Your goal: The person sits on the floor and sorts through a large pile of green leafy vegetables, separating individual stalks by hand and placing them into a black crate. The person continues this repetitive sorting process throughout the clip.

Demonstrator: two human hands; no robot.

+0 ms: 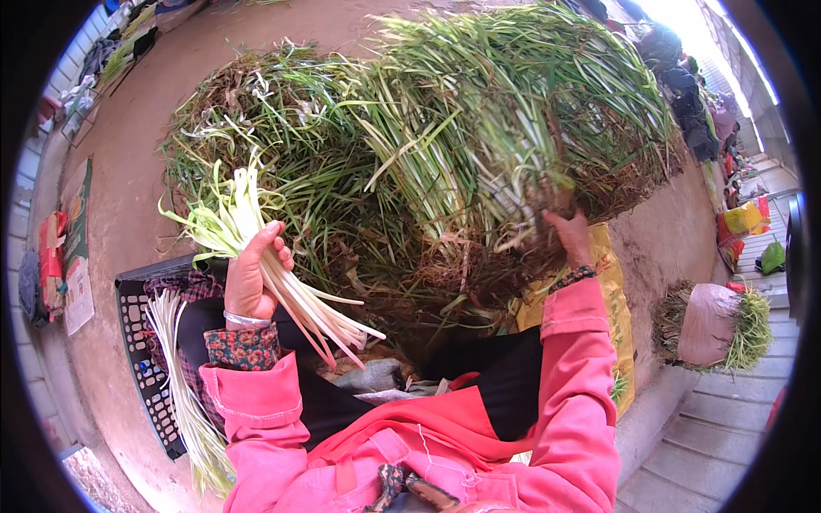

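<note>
My left hand (pixel 255 276) grips a bundle of cleaned pale stalks (pixel 298 301), their whitish ends pointing down to the right and light green leaf tips up to the left. At the right, my right hand (pixel 569 238) has hold of the root end of a bunch of leafy green stalks (pixel 523 160), blurred by motion. This bunch lies against a large heap of uncleaned green stalks (pixel 590 83) with brown, soil-covered roots (pixel 452 266). Loose leaves and dry trimmings (pixel 308 199) are heaped at the left. My right fingers are partly hidden among the roots.
Left of my legs stands a black plastic crate (pixel 138 333), with more cleaned stalks (pixel 186 391) lying across its edge. A yellow woven sack (pixel 612 308) lies by my right arm. Farther right is a wrapped bundle of greens (pixel 709 324) near the paved strip (pixel 712 429).
</note>
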